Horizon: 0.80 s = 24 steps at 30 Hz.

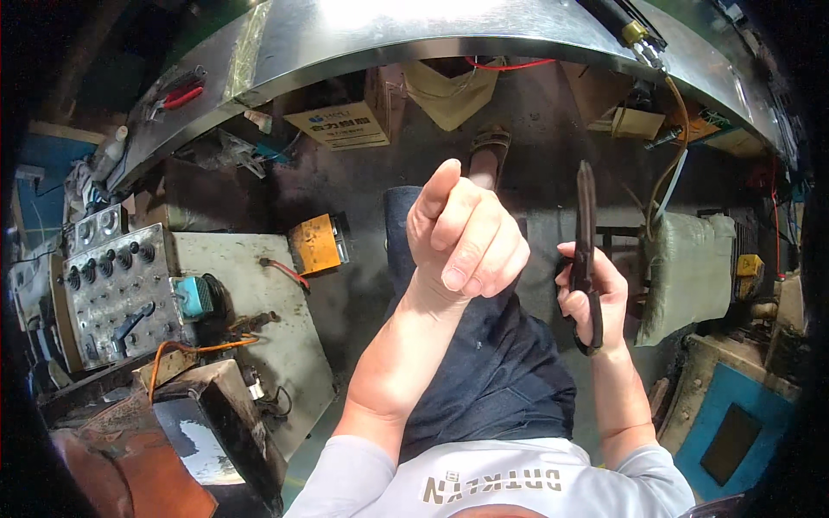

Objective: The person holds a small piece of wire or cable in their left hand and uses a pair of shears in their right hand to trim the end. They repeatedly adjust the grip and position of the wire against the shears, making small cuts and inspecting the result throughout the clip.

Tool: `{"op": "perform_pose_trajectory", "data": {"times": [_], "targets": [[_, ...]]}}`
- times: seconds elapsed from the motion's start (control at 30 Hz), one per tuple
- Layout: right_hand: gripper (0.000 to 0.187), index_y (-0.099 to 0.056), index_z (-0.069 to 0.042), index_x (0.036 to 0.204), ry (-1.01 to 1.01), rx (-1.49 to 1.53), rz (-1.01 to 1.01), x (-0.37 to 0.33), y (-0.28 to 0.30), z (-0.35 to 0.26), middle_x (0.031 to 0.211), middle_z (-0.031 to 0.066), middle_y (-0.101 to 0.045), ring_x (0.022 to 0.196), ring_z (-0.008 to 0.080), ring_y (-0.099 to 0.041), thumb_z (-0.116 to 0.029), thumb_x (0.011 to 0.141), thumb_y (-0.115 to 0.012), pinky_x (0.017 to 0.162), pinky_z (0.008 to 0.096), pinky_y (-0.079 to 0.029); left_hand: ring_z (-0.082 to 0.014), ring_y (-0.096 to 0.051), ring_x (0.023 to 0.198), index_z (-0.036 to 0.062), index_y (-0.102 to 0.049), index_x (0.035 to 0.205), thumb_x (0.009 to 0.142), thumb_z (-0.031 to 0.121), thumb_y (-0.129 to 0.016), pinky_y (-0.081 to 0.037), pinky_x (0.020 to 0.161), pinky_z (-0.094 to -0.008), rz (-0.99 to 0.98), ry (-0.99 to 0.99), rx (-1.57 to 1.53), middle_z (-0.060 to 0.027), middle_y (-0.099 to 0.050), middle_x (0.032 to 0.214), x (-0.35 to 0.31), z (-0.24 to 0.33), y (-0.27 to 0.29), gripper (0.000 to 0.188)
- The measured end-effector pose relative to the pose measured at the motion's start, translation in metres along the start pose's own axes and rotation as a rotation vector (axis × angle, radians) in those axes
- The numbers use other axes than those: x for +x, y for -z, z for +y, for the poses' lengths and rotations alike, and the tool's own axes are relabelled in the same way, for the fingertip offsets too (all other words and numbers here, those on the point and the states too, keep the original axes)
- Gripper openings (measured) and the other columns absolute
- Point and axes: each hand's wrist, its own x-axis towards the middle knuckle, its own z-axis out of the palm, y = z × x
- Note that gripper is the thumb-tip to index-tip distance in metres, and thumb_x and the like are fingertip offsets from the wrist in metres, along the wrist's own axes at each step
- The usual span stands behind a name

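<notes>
Right hand (606, 298) grips a dark scissors-like tool (585, 207); left hand (468, 235) is half-curled (cannot tell whether pinching anything)

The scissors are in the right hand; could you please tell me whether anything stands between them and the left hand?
Nothing visible does: the scissors in the right hand and the left hand are apart, with mainly dark floor showing lower down behind the gap.
</notes>
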Motion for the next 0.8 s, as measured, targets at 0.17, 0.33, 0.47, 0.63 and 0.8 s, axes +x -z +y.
{"op": "perform_pose_trajectory", "data": {"times": [0.17, 0.33, 0.47, 0.63, 0.8], "targets": [[0.060, -0.062, -0.002, 0.117, 0.104, -0.162, -0.049, 0.003, -0.001, -0.001, 0.086, -0.0008, -0.050, 0.073, 0.0068, -0.049, -0.035, 0.072, -0.084, 0.064, 0.0203, -0.041, -0.0253, -0.060, 0.053, 0.0097, -0.044, 0.057, 0.104, 0.031, -0.015, -0.049, 0.048, -0.0348, -0.030, 0.000, 0.017, -0.0159, -0.065, 0.064, 0.001, -0.001, 0.003, 0.059], [0.058, -0.063, -0.003, 0.117, 0.133, -0.185, -0.053, 0.004, 0.000, -0.001, 0.085, -0.0001, -0.051, 0.073, 0.0075, -0.049, -0.028, 0.070, -0.085, 0.064, 0.0208, -0.041, -0.0246, -0.059, 0.051, 0.0101, -0.044, 0.057, 0.104, 0.033, -0.015, -0.048, 0.047, -0.0337, -0.029, 0.010, 0.036, -0.0154, -0.065, 0.064, 0.000, -0.001, 0.003, 0.060], [0.058, -0.061, -0.004, 0.119, 0.110, -0.162, -0.013, 0.003, -0.003, -0.003, 0.087, -0.0007, -0.052, 0.076, 0.0073, -0.050, -0.024, 0.071, -0.085, 0.067, 0.0206, -0.043, -0.0235, -0.054, 0.051, 0.0103, -0.046, 0.056, 0.104, 0.042, -0.019, -0.044, 0.051, -0.0341, 0.007, 0.020, 0.121, -0.0113, -0.062, 0.061, 0.001, 0.000, 0.002, 0.064], [0.069, -0.053, -0.005, 0.127, -0.074, 0.090, 0.137, -0.008, -0.019, 0.001, 0.091, -0.0024, -0.053, 0.080, 0.0060, -0.051, -0.019, 0.069, -0.087, 0.071, 0.0195, -0.044, -0.0161, -0.044, 0.063, 0.0115, -0.048, 0.070, 0.099, 0.050, -0.040, -0.037, 0.062, -0.0304, 0.233, -0.074, 0.378, -0.0018, -0.049, 0.068, 0.004, -0.004, -0.002, 0.049], [0.064, -0.052, -0.006, 0.125, -0.259, 0.205, 0.121, -0.031, -0.030, 0.015, 0.091, -0.0016, -0.055, 0.079, 0.0052, -0.051, -0.013, 0.071, -0.085, 0.072, 0.0195, -0.044, -0.0156, -0.040, 0.068, 0.0123, -0.047, 0.074, 0.095, 0.049, -0.050, -0.032, 0.064, -0.0300, 0.379, -0.137, 0.525, -0.0006, -0.043, 0.071, 0.004, -0.001, -0.008, 0.043]]}}
